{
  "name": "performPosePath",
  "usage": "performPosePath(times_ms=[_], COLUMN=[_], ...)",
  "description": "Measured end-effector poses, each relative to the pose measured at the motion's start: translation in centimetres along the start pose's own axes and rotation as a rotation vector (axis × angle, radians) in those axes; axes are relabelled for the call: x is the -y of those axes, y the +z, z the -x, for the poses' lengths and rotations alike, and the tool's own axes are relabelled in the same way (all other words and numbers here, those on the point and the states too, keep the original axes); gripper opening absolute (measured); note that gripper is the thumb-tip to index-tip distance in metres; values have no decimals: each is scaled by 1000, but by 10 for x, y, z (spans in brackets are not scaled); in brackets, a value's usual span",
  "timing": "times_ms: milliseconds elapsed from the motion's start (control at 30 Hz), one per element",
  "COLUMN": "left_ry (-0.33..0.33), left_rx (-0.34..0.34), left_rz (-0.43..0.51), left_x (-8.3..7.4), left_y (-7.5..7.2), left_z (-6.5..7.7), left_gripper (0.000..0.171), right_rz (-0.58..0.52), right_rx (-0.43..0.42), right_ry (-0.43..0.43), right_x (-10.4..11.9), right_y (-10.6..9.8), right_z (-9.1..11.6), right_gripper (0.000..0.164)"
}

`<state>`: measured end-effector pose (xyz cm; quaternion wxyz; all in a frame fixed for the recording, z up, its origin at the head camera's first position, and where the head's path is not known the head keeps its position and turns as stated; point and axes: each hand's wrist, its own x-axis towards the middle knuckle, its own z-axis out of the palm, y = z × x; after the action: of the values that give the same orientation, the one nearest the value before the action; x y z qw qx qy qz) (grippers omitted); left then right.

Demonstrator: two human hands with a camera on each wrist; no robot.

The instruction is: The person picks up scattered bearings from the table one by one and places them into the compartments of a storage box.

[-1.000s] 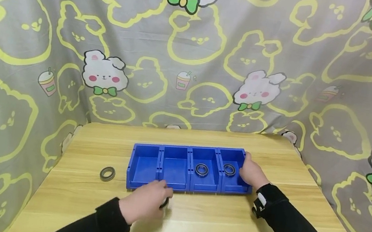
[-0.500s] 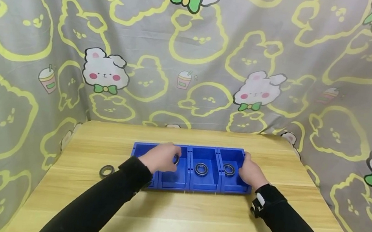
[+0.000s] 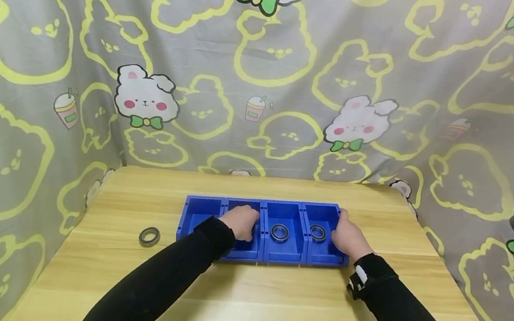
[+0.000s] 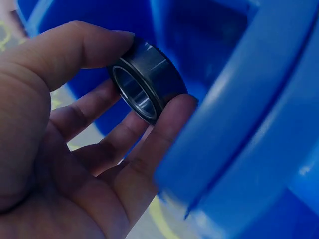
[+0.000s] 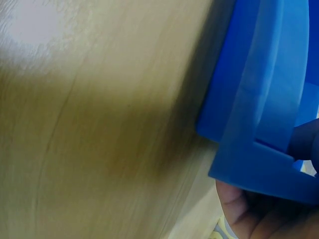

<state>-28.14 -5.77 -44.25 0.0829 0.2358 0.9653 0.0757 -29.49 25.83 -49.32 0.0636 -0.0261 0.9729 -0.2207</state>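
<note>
In the head view, my left hand (image 3: pixel 241 221) is down inside the second compartment from the left of a row of joined blue bins (image 3: pixel 282 257). Up close in the left wrist view, thumb and fingers pinch a dark-edged ball bearing (image 4: pixel 158 69) by its rim, tilted, beside a blue wall. My right hand (image 3: pixel 349 238) grips the outer wall at the row's right end; the right wrist view has fingers on both sides of that blue wall (image 5: pixel 249 164). One bearing (image 3: pixel 278 240) lies in the third compartment, another bearing (image 3: pixel 317 240) in the rightmost one.
A loose bearing (image 3: pixel 142 236) lies on the wooden table (image 3: pixel 265 310) left of the bins. A patterned grey curtain (image 3: pixel 211 132) encloses the table at the back and both sides. My left forearm crosses in front of the leftmost bins.
With the bearing in its grip, my left hand has gone from in front of the bins, up over their front edge, then right and down into the second compartment. My right hand stays put.
</note>
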Motion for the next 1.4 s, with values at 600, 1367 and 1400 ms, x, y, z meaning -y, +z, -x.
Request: performPosePath(times_ms=[600,1367,1400], left_ry=[-62,-119,-112], left_rx=[0,-2,-14], left_rz=[-43,94,109], left_x=[7,-3,-1], left_y=[25,-23,-30], left_z=[-12,14,18], left_gripper=[16,46,45], right_rz=[-18,-18,-20], right_rx=[-23,-8,-9], right_ry=[-8,12,13], right_x=[3,-1,-2], right_y=[0,0,-1], right_z=[-2,1,2], right_gripper=[70,71,71])
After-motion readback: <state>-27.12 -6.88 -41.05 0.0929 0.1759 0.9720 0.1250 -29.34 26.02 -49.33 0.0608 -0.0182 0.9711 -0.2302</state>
